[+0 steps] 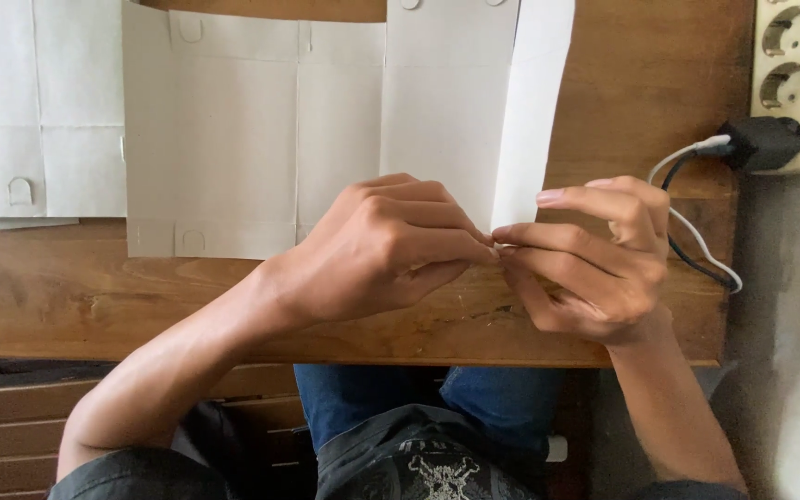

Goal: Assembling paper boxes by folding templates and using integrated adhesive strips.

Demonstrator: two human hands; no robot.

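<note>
Left hand (386, 248) and right hand (594, 255) pinch the white cardboard sheet's (261, 139) raised flap (531, 102).

flat white cartons (252, 139): 2 | power strip (793, 83): 1 | cables (696, 231): 2

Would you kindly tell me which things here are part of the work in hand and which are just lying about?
In hand:
- left hand and right hand, pinching the lower end of the white paper strip
- flat white card blank that the strip rises from

Lying about:
- second card blank
- power strip
- black plug
- cables
- wooden table
</note>
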